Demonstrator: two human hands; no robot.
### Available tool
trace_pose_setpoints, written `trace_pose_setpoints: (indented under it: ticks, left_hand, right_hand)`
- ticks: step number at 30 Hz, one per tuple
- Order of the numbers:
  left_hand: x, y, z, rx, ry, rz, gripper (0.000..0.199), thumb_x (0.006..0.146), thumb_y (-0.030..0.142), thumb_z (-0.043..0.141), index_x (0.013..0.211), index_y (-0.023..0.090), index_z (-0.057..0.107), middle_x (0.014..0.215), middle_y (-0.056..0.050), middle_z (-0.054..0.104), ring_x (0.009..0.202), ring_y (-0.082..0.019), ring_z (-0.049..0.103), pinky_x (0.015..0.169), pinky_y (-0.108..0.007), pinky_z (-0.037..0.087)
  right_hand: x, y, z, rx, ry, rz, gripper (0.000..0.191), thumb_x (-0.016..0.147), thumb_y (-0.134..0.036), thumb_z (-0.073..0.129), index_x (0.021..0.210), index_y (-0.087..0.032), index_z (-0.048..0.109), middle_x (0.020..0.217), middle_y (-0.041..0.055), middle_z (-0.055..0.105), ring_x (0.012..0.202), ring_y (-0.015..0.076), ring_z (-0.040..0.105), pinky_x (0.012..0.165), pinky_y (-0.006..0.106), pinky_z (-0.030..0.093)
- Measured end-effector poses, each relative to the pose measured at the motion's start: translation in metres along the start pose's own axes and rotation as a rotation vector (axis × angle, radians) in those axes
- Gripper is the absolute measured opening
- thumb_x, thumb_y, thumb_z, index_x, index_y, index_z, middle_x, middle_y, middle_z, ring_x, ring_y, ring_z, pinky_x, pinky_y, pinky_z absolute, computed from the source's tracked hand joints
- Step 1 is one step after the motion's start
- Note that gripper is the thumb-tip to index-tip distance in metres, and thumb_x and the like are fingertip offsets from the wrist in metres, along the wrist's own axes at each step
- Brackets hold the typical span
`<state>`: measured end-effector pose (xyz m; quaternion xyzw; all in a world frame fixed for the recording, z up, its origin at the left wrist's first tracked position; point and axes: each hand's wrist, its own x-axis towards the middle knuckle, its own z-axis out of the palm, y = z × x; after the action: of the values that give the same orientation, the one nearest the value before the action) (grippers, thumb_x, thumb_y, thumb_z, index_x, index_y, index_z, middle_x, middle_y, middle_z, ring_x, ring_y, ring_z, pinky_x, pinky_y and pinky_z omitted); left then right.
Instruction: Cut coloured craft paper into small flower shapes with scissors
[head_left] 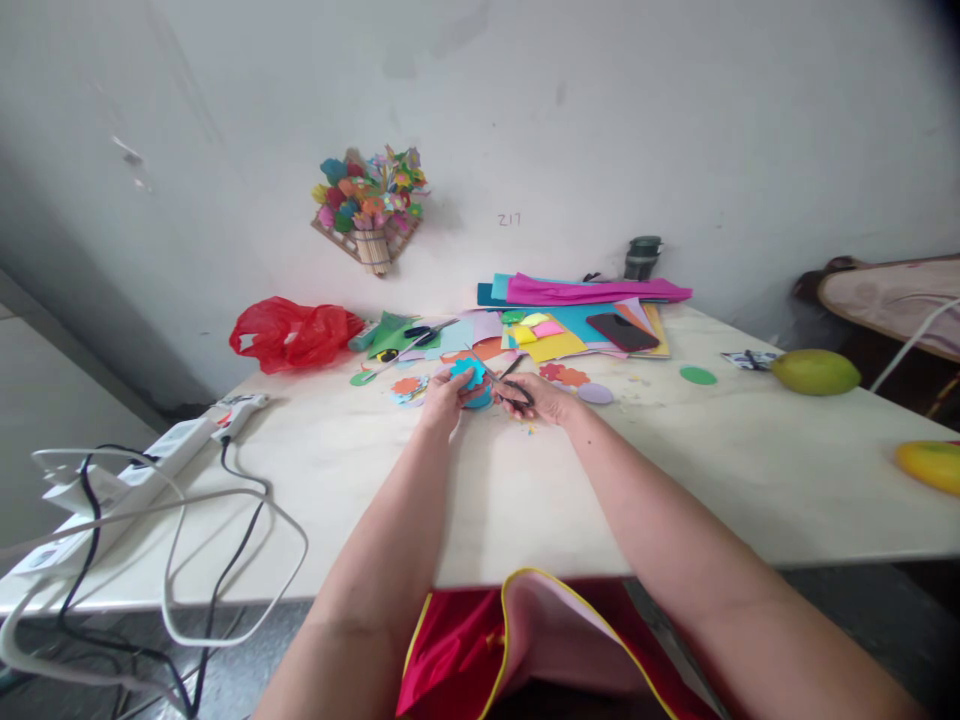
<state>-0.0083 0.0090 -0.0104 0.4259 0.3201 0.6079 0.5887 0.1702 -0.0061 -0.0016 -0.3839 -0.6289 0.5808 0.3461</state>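
My left hand (444, 396) pinches a blue paper flower (468, 374) with a scalloped edge, above the middle of the table. In my right hand (546, 398) is a pair of scissors (516, 394), fingers in the dark handles. The blades point up and left, close against the flower's right edge; whether they touch it I cannot tell. Under and around my hands lie cut paper pieces: an orange flower (406, 385), a red flower (551, 371) and a lilac disc (595, 394). Small paper scraps (529, 428) are scattered below the scissors.
Behind my hands lie coloured sheets (559, 347), a phone (622, 332), rolled magenta paper (592, 289) and second scissors (429, 331). A red plastic bag (289, 335) is at the left back. A power strip (161, 470) with cables occupies the left side. A green mango (816, 371) sits right.
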Motion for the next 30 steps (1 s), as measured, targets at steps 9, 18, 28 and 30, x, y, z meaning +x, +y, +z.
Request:
trace_pose_setpoints:
  ticks: [9,18,28,30]
  left_hand:
    - [-0.001,0.003,0.002,-0.025,0.016,-0.007,0.025,0.057,0.024,0.083,0.071,0.013,0.067,0.067,-0.005,0.071,0.063,-0.018,0.069,0.066,-0.031,0.059]
    - [-0.002,0.004,0.003,-0.042,0.017,-0.005,0.025,0.056,0.023,0.085,0.069,0.013,0.066,0.063,-0.004,0.07,0.059,-0.017,0.068,0.062,-0.028,0.059]
    - [-0.001,0.002,0.0,-0.015,0.015,-0.009,0.025,0.058,0.026,0.083,0.072,0.013,0.067,0.068,-0.006,0.071,0.065,-0.02,0.07,0.066,-0.031,0.059]
    - [-0.001,0.002,-0.001,-0.003,0.021,-0.008,0.024,0.059,0.027,0.082,0.072,0.013,0.067,0.07,-0.006,0.072,0.068,-0.021,0.071,0.068,-0.033,0.059]
  right_hand:
    - [0.002,0.002,-0.002,-0.026,-0.012,-0.027,0.037,0.077,-0.046,0.071,0.07,-0.015,0.053,0.051,-0.003,0.055,0.035,0.004,0.044,0.03,0.015,0.022]
    - [-0.002,-0.005,0.002,0.015,0.009,0.0,0.035,0.076,-0.043,0.073,0.067,-0.015,0.052,0.048,-0.0034,0.052,0.035,0.0041,0.042,0.03,0.015,0.023]
    - [-0.003,-0.009,0.002,0.01,0.016,0.023,0.032,0.077,-0.036,0.072,0.063,-0.015,0.052,0.044,-0.0038,0.049,0.034,0.0044,0.04,0.03,0.016,0.021]
    - [-0.001,-0.007,0.0,-0.009,0.011,0.021,0.032,0.077,-0.038,0.072,0.064,-0.015,0.052,0.044,-0.0036,0.05,0.034,0.0045,0.04,0.03,0.016,0.021]
